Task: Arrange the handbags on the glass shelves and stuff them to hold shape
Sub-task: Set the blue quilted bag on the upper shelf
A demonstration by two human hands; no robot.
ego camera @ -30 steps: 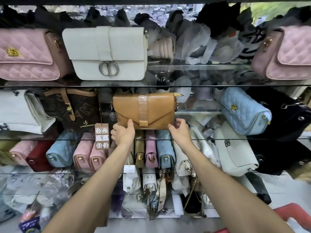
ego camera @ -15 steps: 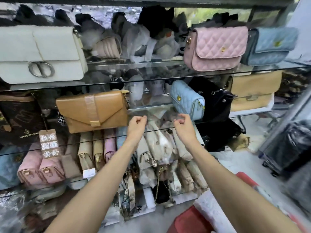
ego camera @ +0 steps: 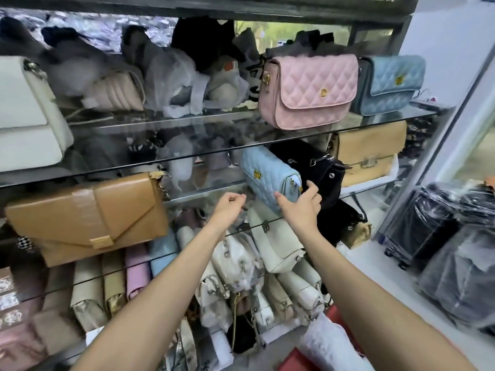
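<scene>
A light blue quilted handbag (ego camera: 267, 175) lies tilted on the middle glass shelf (ego camera: 348, 195), leaning against a black bag (ego camera: 318, 170). My right hand (ego camera: 301, 207) is at its near end with fingers apart, thumb touching the bag's lower edge. My left hand (ego camera: 230, 207) hovers just left of it, fingers curled shut with nothing in them. A tan envelope handbag (ego camera: 88, 218) stands upright further left on the same shelf. On the upper shelf (ego camera: 187, 153) stand a pink quilted bag (ego camera: 308, 92), a blue quilted bag (ego camera: 391, 84) and a white bag (ego camera: 24, 116).
A tan flap bag (ego camera: 369, 153) stands behind the black one. Rows of small bags (ego camera: 112, 285) and wrapped white bags (ego camera: 276, 247) fill the lower shelves. Loose stuffing and dust bags (ego camera: 174, 76) pile up top. Plastic-wrapped suitcases (ego camera: 434, 228) stand on the right.
My view has swung right. Both hands let go of the tan envelope bag, which stays on the shelf, and moved right; my right hand opened at the light blue bag.
</scene>
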